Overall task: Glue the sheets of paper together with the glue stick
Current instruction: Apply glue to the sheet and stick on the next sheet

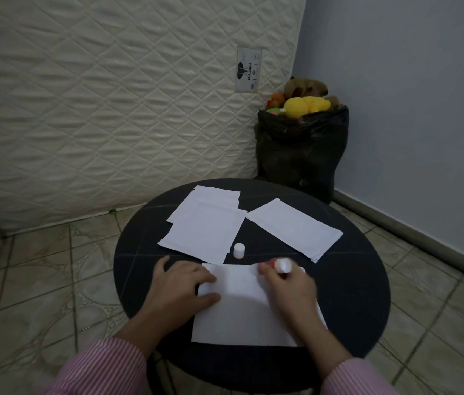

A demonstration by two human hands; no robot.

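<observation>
Roughly, desk: 1, round, dark.
Near sheet: 1, at 6 o'clock, under both hands.
Paper stack: at 11 o'clock, several overlapping sheets, exact count unclear.
Far-right sheets: at 1 o'clock, apart from the stack, looks like more than one layer.
Cap: 1, white, upright, at desk centre.
Glue stick: 1, at near sheet's top right edge, motion-blurred.
Left hand: flat, fingers spread, pressing near sheet's left edge.
Right hand: wrapped around glue stick.
</observation>
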